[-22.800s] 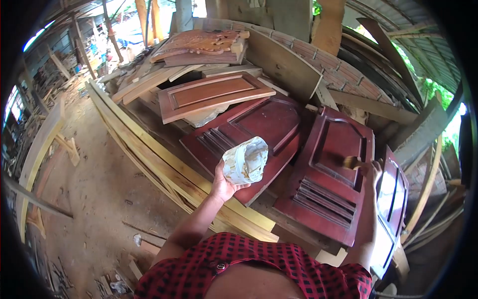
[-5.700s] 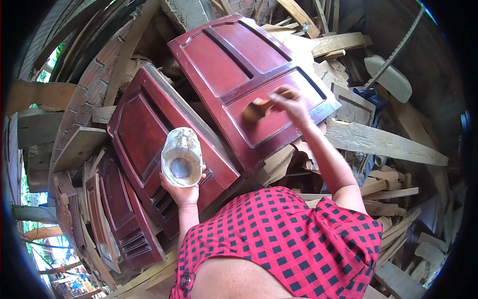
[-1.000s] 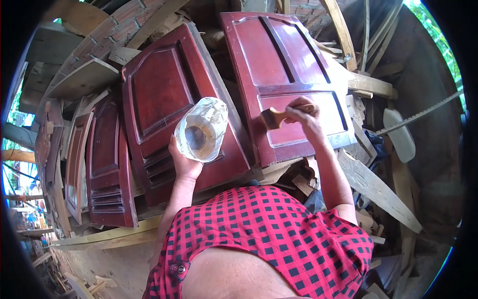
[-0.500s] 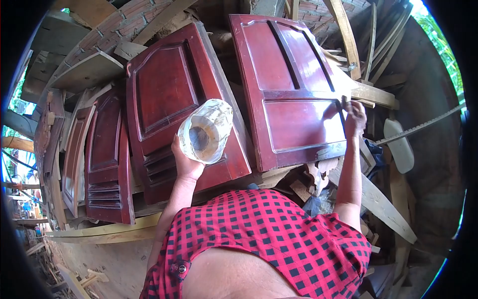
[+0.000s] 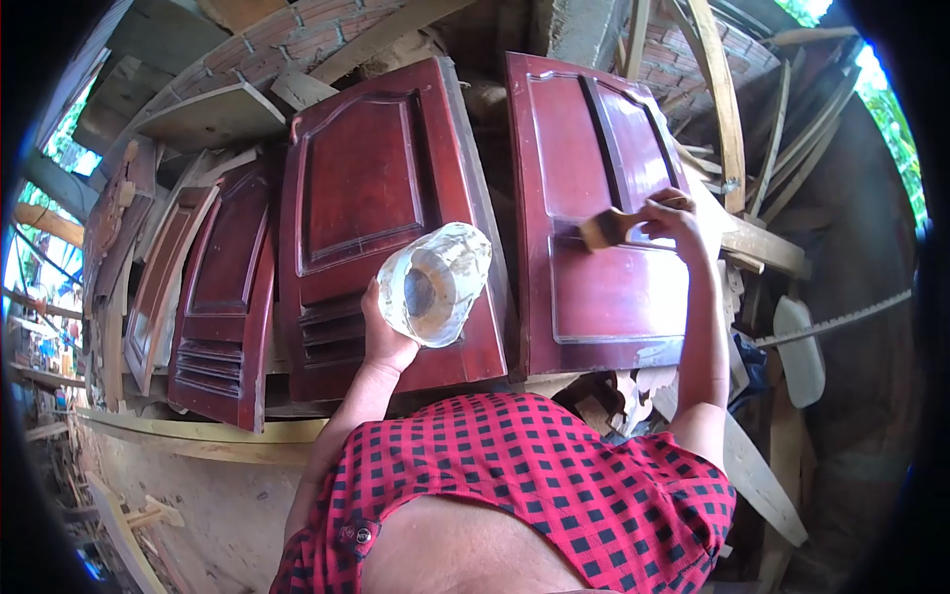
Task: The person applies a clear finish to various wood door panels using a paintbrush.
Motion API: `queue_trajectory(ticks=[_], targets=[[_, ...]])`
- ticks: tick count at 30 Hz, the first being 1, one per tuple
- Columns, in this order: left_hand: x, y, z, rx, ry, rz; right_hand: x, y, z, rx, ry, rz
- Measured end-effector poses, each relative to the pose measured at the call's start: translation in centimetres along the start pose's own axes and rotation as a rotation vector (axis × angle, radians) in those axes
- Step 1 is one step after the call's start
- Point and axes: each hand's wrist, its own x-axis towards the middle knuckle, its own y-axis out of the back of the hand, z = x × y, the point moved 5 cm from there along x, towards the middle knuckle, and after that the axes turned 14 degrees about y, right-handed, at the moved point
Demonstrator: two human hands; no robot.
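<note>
My left hand [image 5: 388, 337] is closed around a cut-down translucent plastic container [image 5: 435, 285], its mouth tilted toward me and its inside stained. In my right hand [image 5: 673, 216] is a wide paintbrush [image 5: 612, 229], gripped by its handle with the bristles pointing left. The bristles are right at the crosspiece of a glossy dark-red panelled door [image 5: 594, 297], which leans upright in front of me. Behind the container stands a second red door [image 5: 361, 188] with louvred slats at its lower part.
Farther left lean a smaller red door [image 5: 228, 247] and a brown panel [image 5: 168, 282]. Wooden boards [image 5: 782, 148] and a toothed blade [image 5: 841, 317] crowd the right side. A yellowish plank [image 5: 198, 436] runs along the lower left. A brick wall [image 5: 297, 35] rises behind.
My right hand has moved left and up from the door's right edge, bringing the paintbrush across the crosspiece. The view has shifted slightly; my left hand still holds the container.
</note>
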Motion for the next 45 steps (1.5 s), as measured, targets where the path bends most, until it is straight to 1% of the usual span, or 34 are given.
queue_trajectory(ticks=[1,3,4,6,7,8,10,12,13,14,16,17,18,20,21,22,23,24,25,26,28,29,30,32,34,36,37,38,40,42,44,45], targets=[[-0.3,-1.0,0.4,0.063,-0.021,0.038,1.2,1.6,0.3,-0.009,-0.007,-0.028],[-0.2,-0.9,0.4,0.061,-0.032,0.030,3.6,3.6,0.4,-0.040,-0.019,-0.041],[-0.1,-0.8,0.4,0.063,-0.029,0.018,5.0,4.3,0.5,-0.125,0.018,-0.039],[-0.1,-1.1,0.4,0.055,-0.038,0.011,7.7,4.5,0.0,-0.120,0.121,-0.076],[-0.3,-1.8,0.5,0.084,-0.062,0.020,8.7,3.7,-0.7,-0.163,0.108,-0.029],[-0.4,-2.3,0.7,0.112,-0.088,0.029,10.5,3.2,-0.2,-0.160,0.126,-0.055],[0.0,-1.2,0.5,0.135,-0.116,0.071,14.1,2.0,1.7,-0.171,0.143,-0.069],[0.1,-0.8,0.4,0.107,-0.112,0.084,16.9,0.4,2.0,-0.240,0.190,-0.043],[0.1,-0.6,0.6,0.142,-0.147,0.104,18.0,-0.5,1.7,-0.233,0.300,-0.024],[0.2,-0.6,0.9,0.208,-0.165,0.123,18.1,-1.7,0.2,-0.326,0.350,0.024],[-0.1,-2.2,0.9,0.156,-0.131,0.081,22.2,-2.2,3.9,-0.308,0.434,0.172],[-0.1,-2.4,0.9,0.169,-0.135,0.070,23.2,-2.5,5.2,-0.182,0.428,0.286],[-0.2,-2.9,1.0,0.179,-0.129,0.074,23.8,-3.0,5.6,-0.351,0.439,0.384],[-0.3,-2.5,0.9,0.158,-0.111,0.084,26.0,-4.0,7.2,-0.193,0.353,0.423],[-0.3,-2.4,0.8,0.153,-0.097,0.092,26.9,-4.2,8.1,-0.187,0.298,0.470],[-0.4,-2.4,0.9,0.163,-0.103,0.101,27.8,-4.7,8.9,-0.173,0.296,0.469],[-0.4,-2.4,1.0,0.163,-0.098,0.106,29.5,-5.1,10.6,-0.130,0.385,0.408],[-0.5,-2.8,1.0,0.161,-0.089,0.110,29.7,-5.7,10.6,-0.091,0.471,0.350],[-0.6,-3.4,1.1,0.216,-0.096,0.170,30.0,-6.2,11.2,-0.081,0.436,0.301],[-0.4,-3.0,1.0,0.220,-0.086,0.174,29.4,-6.5,11.1,-0.081,0.425,0.306],[-0.2,-1.9,0.5,0.133,-0.062,0.118,28.5,-7.1,11.3,-0.060,0.401,0.140],[-0.3,-1.9,0.4,0.128,-0.052,0.118,27.0,-7.1,10.0,-0.103,0.419,0.024],[-0.4,-2.2,0.5,0.124,-0.045,0.114,25.2,-6.3,8.6,-0.109,0.413,0.025],[-0.4,-2.4,0.5,0.119,-0.033,0.101,19.9,-6.1,3.5,-0.294,0.362,-0.216],[-0.4,-2.2,0.6,0.140,-0.033,0.144,16.1,-5.2,0.5,-0.289,0.346,-0.458],[-0.4,-2.2,0.6,0.142,-0.024,0.138,12.7,-4.8,-2.7,-0.279,0.203,-0.622],[-0.4,-2.4,0.7,0.151,-0.025,0.135,12.2,-4.4,-2.9,-0.240,0.129,-0.711],[-0.4,-2.6,0.7,0.161,-0.026,0.132,12.1,-4.0,-3.2,-0.243,0.128,-0.701],[-0.3,-2.9,0.6,0.163,-0.018,0.130,11.4,-4.0,-2.9,-0.058,-0.092,-0.773],[-0.2,-2.8,0.6,0.161,-0.018,0.138,12.7,-3.4,-2.3,-0.018,-0.069,-0.712],[-0.2,-2.5,0.6,0.172,-0.025,0.165,16.1,-2.4,-0.9,-0.125,0.030,-0.488],[-0.3,-2.5,0.6,0.173,-0.029,0.171,18.3,-1.7,0.6,-0.111,0.034,-0.395]])
